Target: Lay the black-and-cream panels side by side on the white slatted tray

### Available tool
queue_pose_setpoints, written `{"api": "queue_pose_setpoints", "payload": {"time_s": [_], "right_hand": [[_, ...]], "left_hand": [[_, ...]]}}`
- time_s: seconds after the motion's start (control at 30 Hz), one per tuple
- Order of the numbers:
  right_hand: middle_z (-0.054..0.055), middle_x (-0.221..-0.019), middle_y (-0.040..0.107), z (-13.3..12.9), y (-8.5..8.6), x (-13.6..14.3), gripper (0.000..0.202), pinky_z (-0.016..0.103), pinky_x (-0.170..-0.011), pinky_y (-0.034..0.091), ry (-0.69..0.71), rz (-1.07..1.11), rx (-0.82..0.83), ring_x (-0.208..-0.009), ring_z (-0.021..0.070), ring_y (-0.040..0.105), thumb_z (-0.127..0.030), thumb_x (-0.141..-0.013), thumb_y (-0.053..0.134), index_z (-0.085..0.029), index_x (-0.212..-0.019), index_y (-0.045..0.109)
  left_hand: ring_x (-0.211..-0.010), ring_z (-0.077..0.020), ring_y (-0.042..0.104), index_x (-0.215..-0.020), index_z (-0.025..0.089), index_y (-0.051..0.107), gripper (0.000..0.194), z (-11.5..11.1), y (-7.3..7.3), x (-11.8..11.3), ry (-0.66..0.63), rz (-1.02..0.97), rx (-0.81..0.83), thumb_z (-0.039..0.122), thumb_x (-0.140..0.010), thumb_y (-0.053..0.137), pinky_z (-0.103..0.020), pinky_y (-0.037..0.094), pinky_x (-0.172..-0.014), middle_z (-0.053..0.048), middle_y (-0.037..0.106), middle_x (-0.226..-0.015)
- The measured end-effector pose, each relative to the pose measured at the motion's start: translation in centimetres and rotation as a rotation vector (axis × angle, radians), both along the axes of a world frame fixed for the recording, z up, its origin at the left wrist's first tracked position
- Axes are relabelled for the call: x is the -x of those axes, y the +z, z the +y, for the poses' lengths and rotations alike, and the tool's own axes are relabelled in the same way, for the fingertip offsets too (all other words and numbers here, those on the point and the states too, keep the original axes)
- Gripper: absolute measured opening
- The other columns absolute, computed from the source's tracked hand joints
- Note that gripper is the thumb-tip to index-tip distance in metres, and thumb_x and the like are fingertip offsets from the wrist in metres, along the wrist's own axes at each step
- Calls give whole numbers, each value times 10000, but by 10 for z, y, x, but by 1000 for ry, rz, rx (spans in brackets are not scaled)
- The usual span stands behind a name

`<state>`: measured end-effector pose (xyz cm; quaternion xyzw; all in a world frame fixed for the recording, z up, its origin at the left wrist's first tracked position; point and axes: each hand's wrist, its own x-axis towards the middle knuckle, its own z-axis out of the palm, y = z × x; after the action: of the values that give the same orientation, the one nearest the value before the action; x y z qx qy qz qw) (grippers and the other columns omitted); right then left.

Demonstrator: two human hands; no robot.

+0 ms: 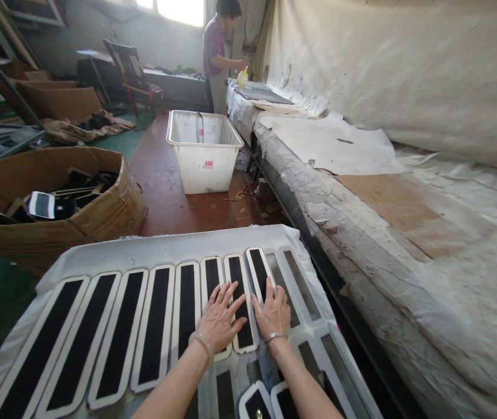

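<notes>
A grey-white sheet [161, 247] lies in front of me, covered with a row of several long black strips with pale rounded borders [120, 331]. My left hand [219, 317] lies flat with fingers spread on two of the strips near the middle of the row. My right hand [272, 311] rests flat beside it on the neighbouring strip [258, 269]. Both hands press on the strips and hold nothing. More strips [255, 401] show at the bottom edge between my forearms.
A long paper-covered workbench [362, 192] runs along the right. A white plastic tub [205, 151] stands on the red floor ahead. A cardboard box of black parts [56, 198] sits at left. A person in a purple shirt [216, 52] works at the far end of the bench.
</notes>
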<state>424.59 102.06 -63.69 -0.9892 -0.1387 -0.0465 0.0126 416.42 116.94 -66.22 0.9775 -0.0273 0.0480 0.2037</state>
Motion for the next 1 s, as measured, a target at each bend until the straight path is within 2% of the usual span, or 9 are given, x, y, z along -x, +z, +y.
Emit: {"api": "queue_pose_setpoints", "payload": {"time_s": [0.13, 0.3, 0.43, 0.53, 0.67, 0.83, 1.0], "right_hand": [[202, -1184, 503, -1, -1, 3, 584, 424, -763, 457, 32, 30, 50, -1018, 318, 526, -445, -927, 413, -120, -1411, 392], [191, -1263, 504, -9, -4, 7, 535, 414, -799, 446, 81, 76, 93, -1039, 305, 520, -321, -904, 438, -129, -1403, 421], [150, -1315, 502, -16, -1, 6, 510, 404, -832, 428, 110, 83, 97, -1061, 291, 504, -323, -915, 426, -177, -1404, 429], [123, -1342, 505, -18, 2, 5, 491, 408, -842, 414, 123, 87, 92, -1060, 286, 493, -327, -922, 425, -190, -1393, 445], [101, -1374, 488, -20, 4, 6, 491, 417, -834, 400, 124, 95, 68, -1050, 285, 483, -328, -921, 443, -222, -1400, 434], [111, -1393, 467, -20, 3, 9, 502, 443, -840, 386, 106, 141, 29, -1057, 297, 474, -344, -926, 448, -227, -1412, 414], [58, -1417, 448, -32, 12, 2, 496, 444, -894, 396, 97, 234, -41, -1124, 289, 471, -369, -906, 490, -291, -1391, 427]], "left_hand": [[-1423, -260, 230, -1338, 316, 457, 440, 0, 5, -3, -17, -17, -20, 429, -913, 478, -498, 257, -1144, -32, 323, -1526], [-1391, -234, 306, -1265, 265, 518, 373, -1, 11, -14, -52, -27, -37, 364, -906, 502, -436, 273, -1148, -14, 397, -1485], [-1283, -263, 441, -1320, 267, 487, 413, -2, 13, -27, -26, -34, -60, 383, -924, 468, -462, 352, -1076, -30, 516, -1385], [-1243, -296, 469, -1352, 279, 466, 440, -5, 13, -37, -16, -41, -83, 396, -928, 451, -484, 391, -1016, -29, 491, -1415], [-1301, -294, 423, -1394, 268, 422, 470, -8, 8, -43, -29, -49, -117, 409, -947, 396, -505, 339, -1064, -27, 389, -1494], [-1420, -238, 242, -1419, 141, 391, 555, -20, -2, -47, -61, -33, -128, 426, -942, 399, -403, 227, -1162, -98, 320, -1522], [-1446, -261, 134, -1460, 209, 317, 557, -32, -11, -48, -5, -11, -109, 424, -949, 374, -465, 167, -1171, -120, 232, -1552]]}}
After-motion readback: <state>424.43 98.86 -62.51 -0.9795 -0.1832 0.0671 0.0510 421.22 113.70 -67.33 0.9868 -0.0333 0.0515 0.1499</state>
